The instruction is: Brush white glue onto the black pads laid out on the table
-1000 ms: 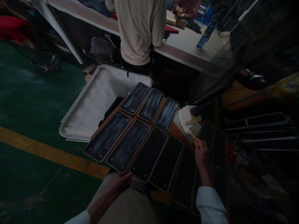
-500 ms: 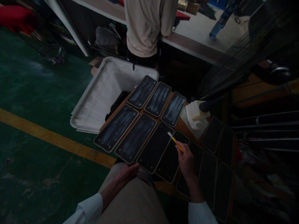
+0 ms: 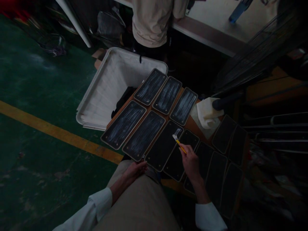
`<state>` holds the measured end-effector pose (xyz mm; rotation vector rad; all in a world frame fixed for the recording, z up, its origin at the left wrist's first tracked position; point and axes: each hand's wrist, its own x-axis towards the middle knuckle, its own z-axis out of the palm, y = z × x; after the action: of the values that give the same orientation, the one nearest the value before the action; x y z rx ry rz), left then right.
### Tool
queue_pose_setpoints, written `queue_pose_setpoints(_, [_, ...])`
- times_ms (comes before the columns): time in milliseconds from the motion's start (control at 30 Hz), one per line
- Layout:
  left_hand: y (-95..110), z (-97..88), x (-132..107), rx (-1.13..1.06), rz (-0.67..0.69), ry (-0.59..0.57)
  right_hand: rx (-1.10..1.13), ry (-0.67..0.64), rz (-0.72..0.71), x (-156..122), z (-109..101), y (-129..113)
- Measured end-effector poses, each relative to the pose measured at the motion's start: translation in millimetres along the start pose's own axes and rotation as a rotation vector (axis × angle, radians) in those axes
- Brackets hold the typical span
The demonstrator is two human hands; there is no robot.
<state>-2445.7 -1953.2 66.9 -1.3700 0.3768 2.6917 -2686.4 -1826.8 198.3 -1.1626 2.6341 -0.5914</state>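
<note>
My right hand (image 3: 191,161) is closed around the yellow handle of a small brush (image 3: 180,145). Its whitish tip rests on the upper end of a black rectangular panel (image 3: 163,147), where a short white smear shows. My left hand (image 3: 136,169) lies over my thigh with fingers closed, fingertips at the near corner of that panel; whether they grip anything is hidden. Left of and beyond the brushed panel, several black panels (image 3: 123,123) carry streaky white strokes. To the right, other panels (image 3: 216,173) are plain black. All lie on a brown board (image 3: 193,126).
A large white bin (image 3: 96,93) stands beyond the board's left side. On the right sits a whitish container (image 3: 207,110) with a dark part across it. A person in a beige top (image 3: 152,24) stands at a table (image 3: 211,19). Wire mesh (image 3: 250,48) rises right.
The brush has come down onto the panel's upper end, and a white smear now shows there. My left hand stays at the near corner. The view has shifted slightly.
</note>
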Motion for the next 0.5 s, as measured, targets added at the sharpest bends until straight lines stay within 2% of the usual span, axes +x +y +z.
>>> queue_pose_setpoints(300, [2.2,1.9,-1.8,0.031,-0.023,0.049,0.185,-0.244,0.109,-110.2,10.7,-59.5])
queue_pose_setpoints(400, [1.8,1.4,-1.6,0.048,-0.014,0.045,0.245,-0.305,0.113,-115.2,5.2,-65.3])
queue_pose_setpoints(500, [1.4,1.6,-1.0,0.052,-0.003,0.047,0.223,-0.213,0.108,-85.4,-4.1,-53.8])
